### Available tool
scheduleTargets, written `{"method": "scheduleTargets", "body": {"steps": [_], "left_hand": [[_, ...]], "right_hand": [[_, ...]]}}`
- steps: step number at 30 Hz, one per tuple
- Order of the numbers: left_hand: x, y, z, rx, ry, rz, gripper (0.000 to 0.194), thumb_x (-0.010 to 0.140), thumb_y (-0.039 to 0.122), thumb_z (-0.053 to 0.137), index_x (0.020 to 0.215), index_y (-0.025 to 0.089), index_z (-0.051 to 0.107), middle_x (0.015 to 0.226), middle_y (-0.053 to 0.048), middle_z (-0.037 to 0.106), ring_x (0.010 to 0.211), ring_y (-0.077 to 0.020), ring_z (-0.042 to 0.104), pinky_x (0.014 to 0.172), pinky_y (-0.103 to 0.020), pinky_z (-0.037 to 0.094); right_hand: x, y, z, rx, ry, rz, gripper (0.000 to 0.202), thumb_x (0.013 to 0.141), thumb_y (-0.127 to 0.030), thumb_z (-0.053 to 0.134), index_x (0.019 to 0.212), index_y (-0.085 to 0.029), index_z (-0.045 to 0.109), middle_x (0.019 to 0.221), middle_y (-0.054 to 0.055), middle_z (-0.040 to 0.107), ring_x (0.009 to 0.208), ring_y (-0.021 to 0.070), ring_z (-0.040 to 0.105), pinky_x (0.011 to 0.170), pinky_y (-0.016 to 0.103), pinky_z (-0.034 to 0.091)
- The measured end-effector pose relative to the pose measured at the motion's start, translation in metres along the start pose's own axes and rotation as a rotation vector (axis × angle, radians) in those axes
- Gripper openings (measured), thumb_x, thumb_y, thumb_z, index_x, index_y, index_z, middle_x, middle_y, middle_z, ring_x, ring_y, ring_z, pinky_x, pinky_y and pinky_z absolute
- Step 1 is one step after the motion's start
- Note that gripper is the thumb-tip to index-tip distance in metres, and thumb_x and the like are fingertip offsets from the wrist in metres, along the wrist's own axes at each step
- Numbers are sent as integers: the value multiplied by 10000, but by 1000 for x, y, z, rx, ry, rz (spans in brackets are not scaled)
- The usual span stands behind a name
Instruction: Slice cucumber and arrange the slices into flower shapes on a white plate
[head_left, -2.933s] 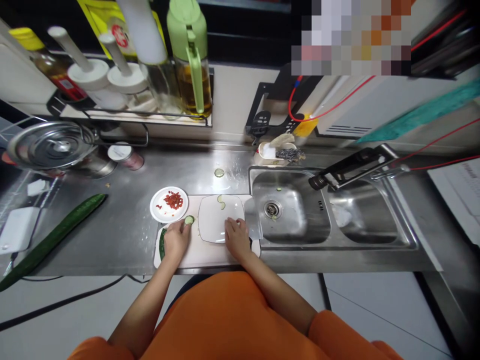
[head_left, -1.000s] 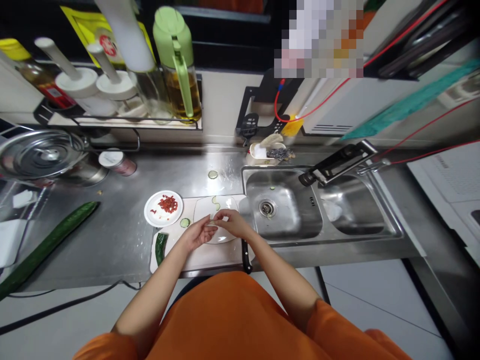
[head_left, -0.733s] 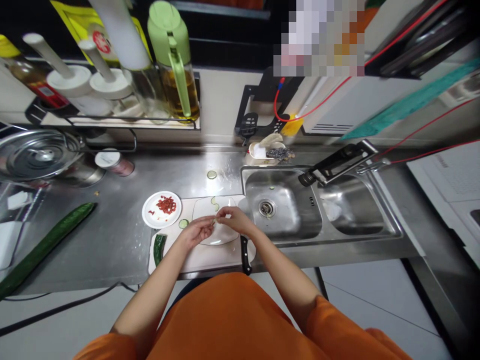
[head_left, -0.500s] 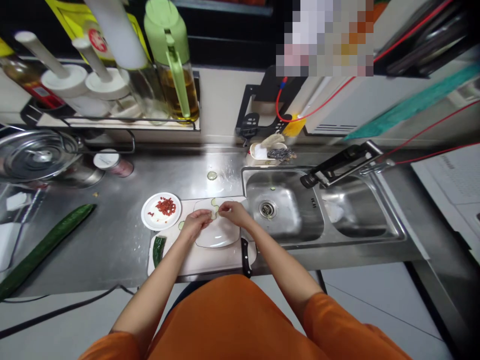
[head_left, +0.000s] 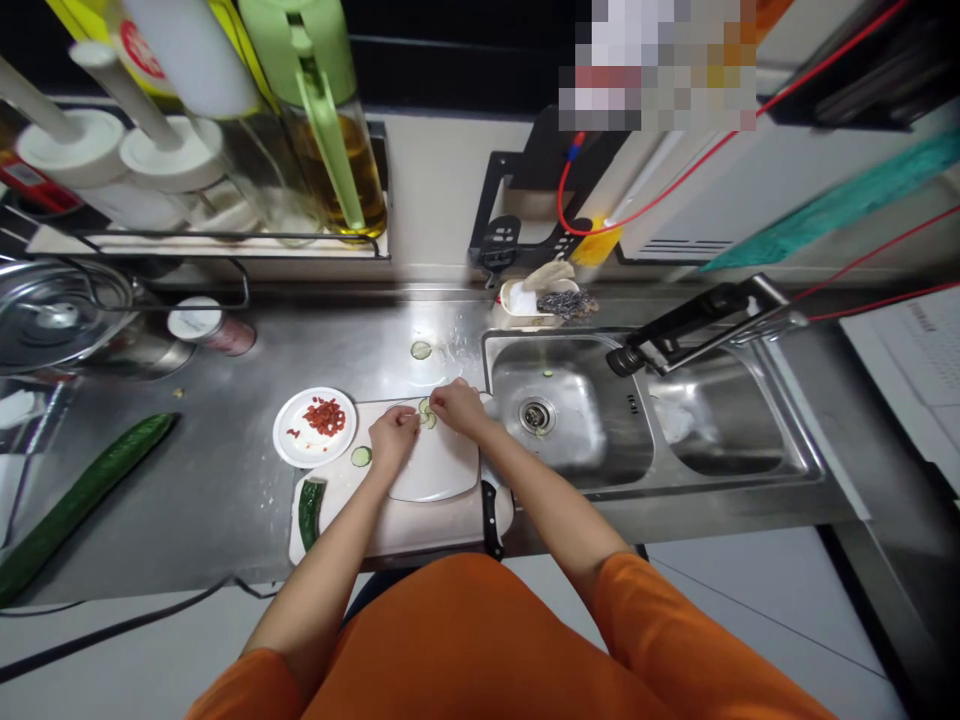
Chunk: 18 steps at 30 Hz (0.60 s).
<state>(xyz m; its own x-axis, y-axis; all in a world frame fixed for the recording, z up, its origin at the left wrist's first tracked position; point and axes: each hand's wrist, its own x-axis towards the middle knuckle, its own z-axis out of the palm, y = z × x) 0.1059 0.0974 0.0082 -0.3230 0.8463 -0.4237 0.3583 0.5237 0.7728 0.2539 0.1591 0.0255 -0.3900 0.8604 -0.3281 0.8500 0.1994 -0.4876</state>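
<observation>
Thin cucumber slices [head_left: 427, 414] lie near the far edge of a white, rounded-square plate [head_left: 435, 470]. My left hand [head_left: 395, 437] is over the plate's left side with its fingers closed; what is between the fingertips, if anything, is too small to make out. My right hand [head_left: 457, 408] pinches at a cucumber slice on the far side of the plate. Under the plate is a white cutting board [head_left: 345, 510]. A round cucumber slice [head_left: 361, 456] lies on it beside my left hand, and a short cucumber piece [head_left: 309, 513] rests at its left edge.
Left of the board stands a small white plate [head_left: 289, 450] with chopped red bits. A knife [head_left: 490, 520] lies on the board's right side. Another slice [head_left: 421, 350] is on the steel counter. A whole cucumber [head_left: 90, 500] lies far left, a double sink [head_left: 600, 440] right.
Both hands have moved slightly towards the far edge of the plate. My left hand has drawn back a little from the slices, and the round slice on the board is now fully visible.
</observation>
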Motion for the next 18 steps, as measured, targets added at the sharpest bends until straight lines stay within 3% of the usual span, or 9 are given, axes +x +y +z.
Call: {"method": "scheduleTargets", "body": {"steps": [18], "left_hand": [[-1,1,2,154,43,80,196,704,306,567,843,214,671,675,-2,677,693,-171,607,731,-271,417]], "right_hand": [[1,1,1,-67,-13,-8,179,844,-217,487,810,-225,663,894,49,683,945,238,447,761,346,309]]}}
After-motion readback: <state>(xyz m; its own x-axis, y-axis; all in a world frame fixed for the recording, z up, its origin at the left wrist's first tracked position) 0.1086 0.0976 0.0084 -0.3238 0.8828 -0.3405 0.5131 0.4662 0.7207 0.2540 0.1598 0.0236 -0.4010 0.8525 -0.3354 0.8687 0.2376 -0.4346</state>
